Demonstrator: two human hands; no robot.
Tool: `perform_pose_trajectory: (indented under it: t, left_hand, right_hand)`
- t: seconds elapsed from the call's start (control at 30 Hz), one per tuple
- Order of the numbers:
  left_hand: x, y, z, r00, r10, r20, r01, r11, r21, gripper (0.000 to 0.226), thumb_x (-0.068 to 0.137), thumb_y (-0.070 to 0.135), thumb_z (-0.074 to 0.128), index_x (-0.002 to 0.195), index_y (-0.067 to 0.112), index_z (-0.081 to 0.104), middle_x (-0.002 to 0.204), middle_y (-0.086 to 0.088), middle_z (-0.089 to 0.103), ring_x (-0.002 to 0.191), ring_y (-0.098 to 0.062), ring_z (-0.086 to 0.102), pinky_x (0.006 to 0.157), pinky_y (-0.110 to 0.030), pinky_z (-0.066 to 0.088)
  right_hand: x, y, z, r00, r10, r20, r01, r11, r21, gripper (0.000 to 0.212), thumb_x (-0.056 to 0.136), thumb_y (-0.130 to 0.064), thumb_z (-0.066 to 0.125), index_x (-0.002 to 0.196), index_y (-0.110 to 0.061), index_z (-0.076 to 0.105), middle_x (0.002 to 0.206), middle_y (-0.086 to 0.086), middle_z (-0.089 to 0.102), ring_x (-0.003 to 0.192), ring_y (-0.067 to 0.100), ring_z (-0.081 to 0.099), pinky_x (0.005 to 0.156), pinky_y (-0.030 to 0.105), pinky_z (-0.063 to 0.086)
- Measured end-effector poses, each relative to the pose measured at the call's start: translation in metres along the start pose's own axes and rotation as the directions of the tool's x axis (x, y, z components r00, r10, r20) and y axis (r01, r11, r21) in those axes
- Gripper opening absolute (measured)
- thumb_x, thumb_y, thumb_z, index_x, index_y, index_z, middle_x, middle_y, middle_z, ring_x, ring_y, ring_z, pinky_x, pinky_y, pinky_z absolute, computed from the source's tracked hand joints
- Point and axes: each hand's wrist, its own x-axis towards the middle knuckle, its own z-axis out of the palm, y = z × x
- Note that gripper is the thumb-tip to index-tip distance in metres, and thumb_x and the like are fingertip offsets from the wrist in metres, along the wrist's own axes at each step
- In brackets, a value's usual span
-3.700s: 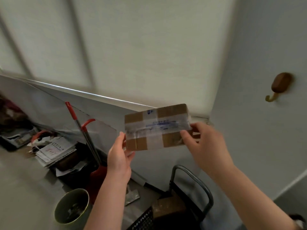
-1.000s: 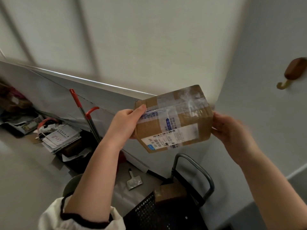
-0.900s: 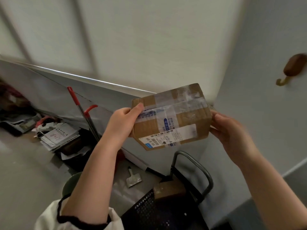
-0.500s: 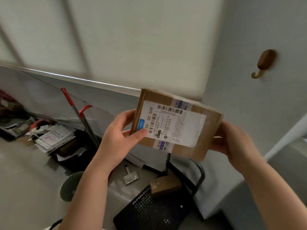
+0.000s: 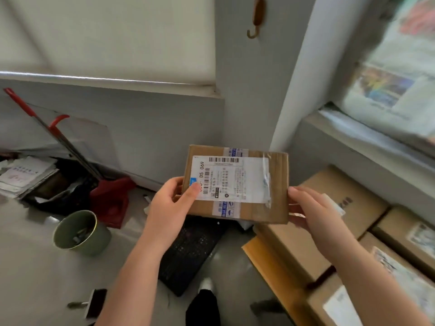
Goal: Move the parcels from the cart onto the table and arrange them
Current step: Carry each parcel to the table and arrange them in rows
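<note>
I hold a small brown cardboard parcel (image 5: 244, 208) in the air at the middle of the view, its white shipping label facing me. My left hand (image 5: 173, 203) grips its left edge with the thumb lying on the label. My right hand (image 5: 310, 209) grips its right edge. Below the parcel lies the black perforated deck of the cart (image 5: 188, 250). At the right, several cardboard parcels (image 5: 329, 208) sit on the wooden table (image 5: 266, 257), some with labels showing.
A green bucket (image 5: 81, 232) stands on the floor at the left. Behind it are a red dustpan (image 5: 113, 198) with a red-handled broom (image 5: 49, 130) and a stack of papers (image 5: 23, 175). A scraper (image 5: 91, 302) lies near my feet. A wall hook (image 5: 256, 17) hangs above.
The parcel was turned so its label faces me, then carried down and to the right. My view swung right, and the table with its parcels came into sight.
</note>
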Motion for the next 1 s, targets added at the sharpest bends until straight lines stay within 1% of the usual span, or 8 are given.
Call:
perform_pose_trajectory:
  t: [0.17, 0.3, 0.47, 0.6, 0.7, 0.83, 0.93, 1.0]
  left_hand:
    - [-0.063, 0.002, 0.039, 0.991, 0.035, 0.127, -0.044, 0.997, 0.068, 0.016, 0.087, 0.037, 0.06, 0.103, 0.038, 0.056, 0.095, 0.031, 0.066, 0.091, 0.013, 0.06, 0.064, -0.002, 0.045]
    - [-0.099, 0.007, 0.069, 0.96, 0.056, 0.276, -0.083, 0.993, 0.088, 0.024, 0.089, 0.035, 0.058, 0.112, 0.039, 0.051, 0.098, 0.027, 0.065, 0.094, 0.012, 0.059, 0.066, -0.007, 0.047]
    - [-0.161, 0.012, 0.11, 0.868, 0.096, 0.487, -0.148, 0.986, 0.071, 0.033, 0.086, 0.038, 0.059, 0.117, 0.033, 0.05, 0.1, 0.022, 0.064, 0.09, 0.013, 0.059, 0.061, -0.001, 0.044]
    - [-0.226, 0.0, 0.14, 0.769, 0.091, 0.632, -0.141, 0.99, 0.029, 0.019, 0.089, 0.032, 0.059, 0.107, 0.038, 0.054, 0.089, 0.029, 0.064, 0.087, 0.021, 0.056, 0.06, 0.003, 0.04]
    - [-0.28, -0.005, 0.174, 0.684, 0.075, 0.726, -0.156, 0.987, 0.045, 0.014, 0.091, 0.032, 0.056, 0.099, 0.044, 0.053, 0.086, 0.036, 0.063, 0.085, 0.023, 0.054, 0.059, 0.003, 0.04]
    - [-0.357, -0.006, 0.22, 0.572, 0.109, 0.813, -0.231, 0.972, 0.033, 0.023, 0.09, 0.034, 0.057, 0.111, 0.04, 0.05, 0.094, 0.029, 0.061, 0.09, 0.023, 0.053, 0.065, -0.001, 0.045]
    - [-0.402, -0.002, 0.257, 0.503, 0.108, 0.858, -0.295, 0.954, 0.053, 0.029, 0.086, 0.043, 0.057, 0.113, 0.044, 0.045, 0.098, 0.029, 0.059, 0.093, 0.021, 0.053, 0.065, -0.003, 0.047]
    - [-0.43, 0.002, 0.282, 0.492, 0.116, 0.863, -0.328, 0.943, 0.061, 0.026, 0.087, 0.043, 0.057, 0.108, 0.048, 0.043, 0.096, 0.031, 0.058, 0.092, 0.021, 0.053, 0.061, -0.001, 0.045]
  right_hand:
    - [-0.058, 0.041, -0.042, 0.996, 0.042, -0.078, -0.035, 0.996, 0.086, 0.016, 0.096, -0.037, 0.046, 0.095, -0.029, 0.06, 0.097, -0.006, 0.064, 0.092, 0.012, 0.062, 0.071, 0.022, 0.05]
    - [-0.117, 0.076, -0.062, 0.955, 0.065, -0.289, -0.011, 0.982, 0.188, 0.016, 0.096, -0.041, 0.045, 0.09, -0.037, 0.059, 0.094, -0.015, 0.064, 0.092, 0.006, 0.06, 0.068, 0.019, 0.045]
    - [-0.21, 0.124, -0.082, 0.827, 0.152, -0.541, 0.01, 0.959, 0.284, 0.019, 0.095, -0.045, 0.043, 0.091, -0.038, 0.061, 0.096, -0.016, 0.064, 0.094, 0.003, 0.058, 0.077, 0.022, 0.046]
    - [-0.293, 0.162, -0.104, 0.693, 0.216, -0.688, 0.017, 0.949, 0.314, 0.028, 0.095, -0.038, 0.045, 0.082, -0.034, 0.069, 0.083, -0.015, 0.069, 0.085, 0.004, 0.062, 0.074, 0.025, 0.05]
    - [-0.354, 0.191, -0.124, 0.59, 0.258, -0.765, -0.009, 0.95, 0.313, 0.023, 0.095, -0.036, 0.045, 0.095, -0.031, 0.068, 0.09, -0.013, 0.069, 0.09, 0.004, 0.062, 0.083, 0.031, 0.052]
    - [-0.429, 0.231, -0.159, 0.457, 0.33, -0.826, 0.005, 0.928, 0.373, 0.021, 0.094, -0.036, 0.048, 0.109, -0.031, 0.061, 0.106, -0.011, 0.064, 0.104, 0.01, 0.058, 0.093, 0.036, 0.049]
    - [-0.468, 0.255, -0.188, 0.398, 0.339, -0.853, 0.078, 0.914, 0.399, 0.01, 0.094, -0.033, 0.049, 0.09, -0.04, 0.055, 0.1, -0.019, 0.059, 0.096, 0.001, 0.054, 0.077, 0.021, 0.045]
    - [-0.486, 0.269, -0.211, 0.421, 0.333, -0.844, 0.085, 0.912, 0.402, 0.009, 0.095, -0.032, 0.049, 0.096, -0.039, 0.055, 0.098, -0.023, 0.057, 0.09, -0.003, 0.054, 0.067, 0.013, 0.041]
